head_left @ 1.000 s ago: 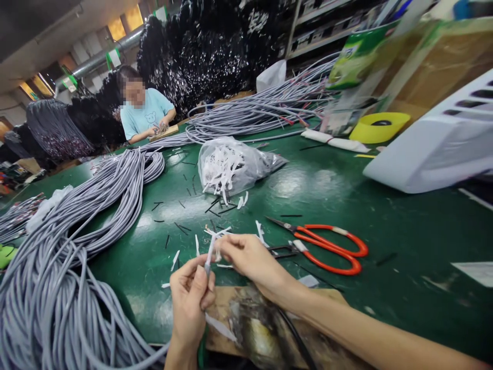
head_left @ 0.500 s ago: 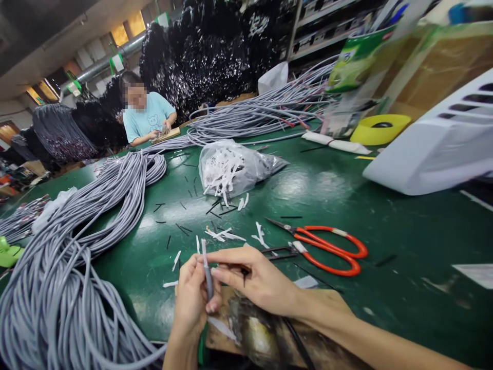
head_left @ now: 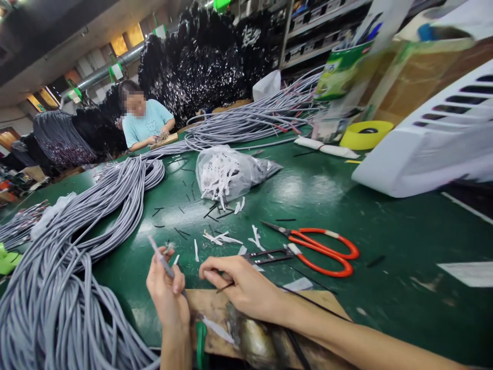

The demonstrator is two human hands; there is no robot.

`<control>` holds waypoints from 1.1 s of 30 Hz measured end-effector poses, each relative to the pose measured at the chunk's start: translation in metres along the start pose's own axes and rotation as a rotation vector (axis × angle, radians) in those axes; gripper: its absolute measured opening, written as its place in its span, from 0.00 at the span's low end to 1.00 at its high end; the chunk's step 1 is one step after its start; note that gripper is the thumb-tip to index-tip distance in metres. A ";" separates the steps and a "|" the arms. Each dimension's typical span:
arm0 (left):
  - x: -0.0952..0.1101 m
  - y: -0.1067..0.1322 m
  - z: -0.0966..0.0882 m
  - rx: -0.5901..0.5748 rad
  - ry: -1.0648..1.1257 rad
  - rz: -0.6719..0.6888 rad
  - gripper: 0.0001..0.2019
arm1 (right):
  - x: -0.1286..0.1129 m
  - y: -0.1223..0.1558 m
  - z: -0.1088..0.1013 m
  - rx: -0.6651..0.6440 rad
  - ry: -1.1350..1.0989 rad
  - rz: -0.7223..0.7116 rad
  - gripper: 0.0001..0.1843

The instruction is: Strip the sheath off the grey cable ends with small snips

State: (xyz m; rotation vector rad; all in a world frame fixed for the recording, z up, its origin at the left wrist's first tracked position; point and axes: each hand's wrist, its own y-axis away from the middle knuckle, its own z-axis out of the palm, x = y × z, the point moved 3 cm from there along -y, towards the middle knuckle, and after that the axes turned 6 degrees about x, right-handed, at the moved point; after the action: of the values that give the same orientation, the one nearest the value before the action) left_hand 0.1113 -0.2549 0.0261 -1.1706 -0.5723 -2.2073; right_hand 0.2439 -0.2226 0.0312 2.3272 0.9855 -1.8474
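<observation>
My left hand point(head_left: 168, 290) is closed around a grey cable point(head_left: 165, 263), whose pale stripped end points up and to the left. Fine, blurred strands show beside its fingertips. To the right, my right hand point(head_left: 241, 282) is curled, with a thin dark rod point(head_left: 225, 288) poking out below its fingers; its full shape is hidden in the palm. Under both wrists lies a wooden board point(head_left: 208, 303) carrying a white strip point(head_left: 217, 329) and a dark, stained lump with a yellowish surface point(head_left: 257, 339). Orange-handled scissors point(head_left: 327, 246) lie just beyond my right hand.
Bundled grey cables point(head_left: 77, 267) fill the left side. A clear bag of white scraps point(head_left: 227, 174) sits mid-table, with black and white offcuts scattered nearby. Yellow tape point(head_left: 365, 134) and a white plastic housing point(head_left: 416, 149) stand at right. Another person point(head_left: 146, 121) works across the table.
My hands have come apart: the left has moved left with the cable, which now tilts left. The fingers of my right hand have left the cable and curled in.
</observation>
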 end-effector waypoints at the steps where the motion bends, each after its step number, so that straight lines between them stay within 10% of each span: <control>1: -0.002 0.001 0.002 -0.026 -0.044 -0.028 0.19 | 0.001 -0.001 -0.003 0.064 -0.016 0.030 0.12; 4: -0.011 0.009 0.009 -0.144 -0.167 -0.128 0.21 | 0.002 -0.003 -0.011 0.162 -0.126 0.099 0.16; 8: -0.019 0.018 0.014 -0.291 -0.252 -0.220 0.22 | -0.001 -0.004 -0.008 -0.034 -0.194 0.088 0.17; 17: -0.012 0.015 0.007 -0.183 -0.101 -0.171 0.16 | -0.001 -0.004 -0.006 -0.003 -0.102 0.081 0.15; 21: -0.010 0.018 0.007 -0.332 -0.042 -0.223 0.22 | -0.003 -0.005 0.000 -0.103 -0.246 0.108 0.15; 26: 0.003 0.012 0.004 -0.406 0.068 -0.043 0.12 | 0.008 -0.007 -0.014 0.136 0.042 0.076 0.15; 33: -0.002 0.016 0.012 -0.481 -0.575 0.160 0.17 | -0.003 -0.009 -0.030 0.183 -0.258 0.118 0.15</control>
State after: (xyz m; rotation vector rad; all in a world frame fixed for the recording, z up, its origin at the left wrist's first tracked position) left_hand 0.1296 -0.2588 0.0320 -2.0527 -0.1445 -1.9101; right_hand 0.2655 -0.2052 0.0461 2.1068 0.6612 -2.1981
